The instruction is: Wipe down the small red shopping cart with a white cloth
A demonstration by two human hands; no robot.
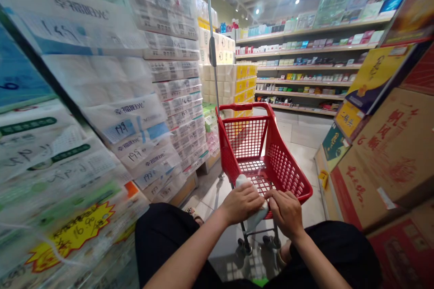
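Observation:
My left hand (244, 201) is closed around a crumpled white cloth (258, 217), which shows above and below the fingers. Close beside it, my right hand (284, 210) has curled fingers pinched at the cloth's right edge. Both hands are at the near rim of a red shopping cart (286, 169). The cart's perforated basket shows bare mesh, and its handle is at the far end. Part of the basket's near wall is hidden by my hands and the cloth.
Tall stacks of tissue packs (135, 122) with handwritten prices crowd the left. Cardboard boxes (386, 144) are piled on the right. A metal pole (212, 49) rises by the cart. Beyond it stand yellow-and-cream packs (230, 83) and stocked shelves (305, 67). Dark-clothed knees (169, 244) flank the cart.

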